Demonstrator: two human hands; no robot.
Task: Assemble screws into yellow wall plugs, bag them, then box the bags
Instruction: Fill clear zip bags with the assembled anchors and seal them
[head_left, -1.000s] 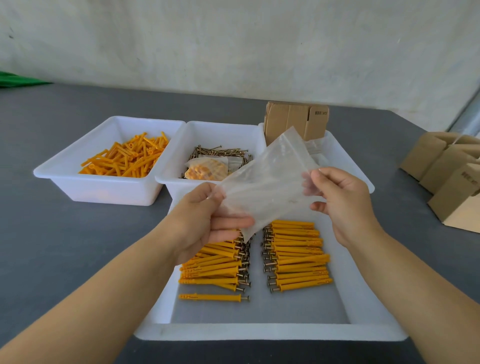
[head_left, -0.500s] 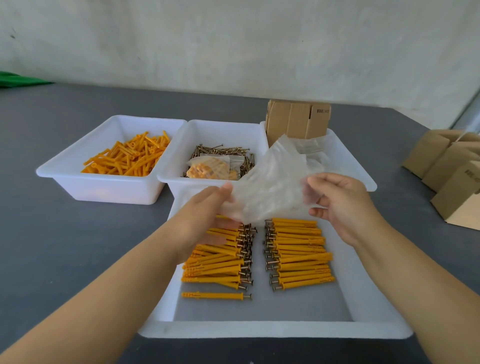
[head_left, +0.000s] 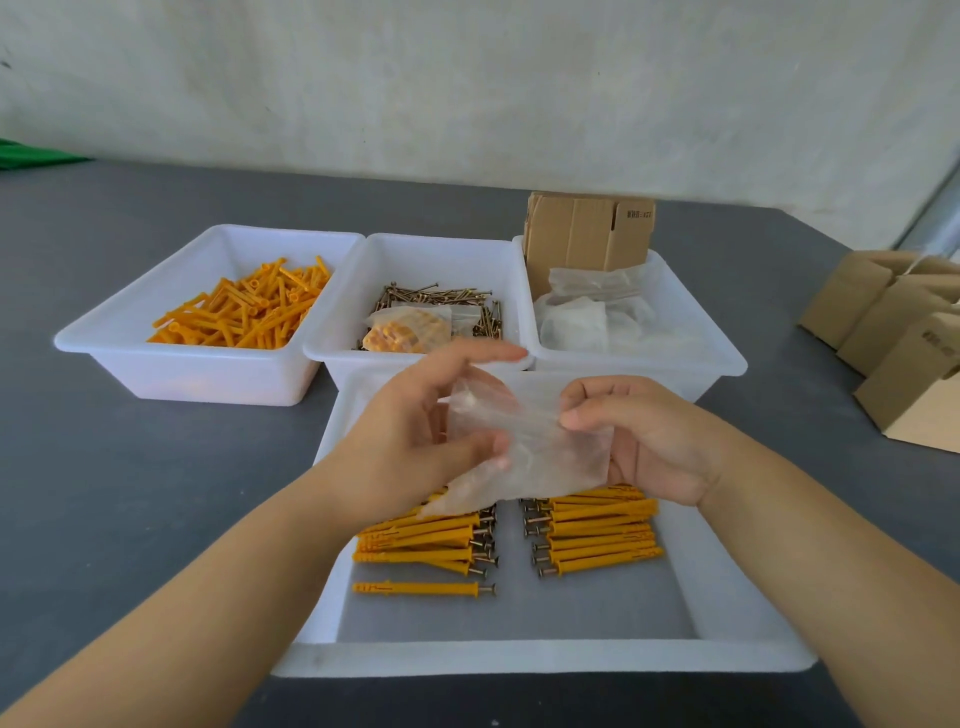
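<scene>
A clear plastic bag (head_left: 540, 457) is held between both hands above the near white tray (head_left: 545, 662). My left hand (head_left: 415, 441) pinches its left edge with thumb and fingers. My right hand (head_left: 644, 436) pinches its upper right edge. Under the bag, two rows of yellow plugs with screws in them (head_left: 597, 535) lie in the tray, and one assembled plug (head_left: 421, 588) lies apart in front of the left row. Parts of both rows are hidden by the bag and my hands.
Behind stand three white bins: loose yellow plugs (head_left: 244, 306), screws (head_left: 441, 301) with a filled bag (head_left: 408, 330) on top, and empty bags (head_left: 597, 317) with flat cardboard boxes (head_left: 587, 228). Folded cardboard boxes (head_left: 893, 332) sit at the right on the grey table.
Both hands have brought the bag down and closer to me, and its opening end now lies between my fingertips. The bag has turned and crumpled slightly.
</scene>
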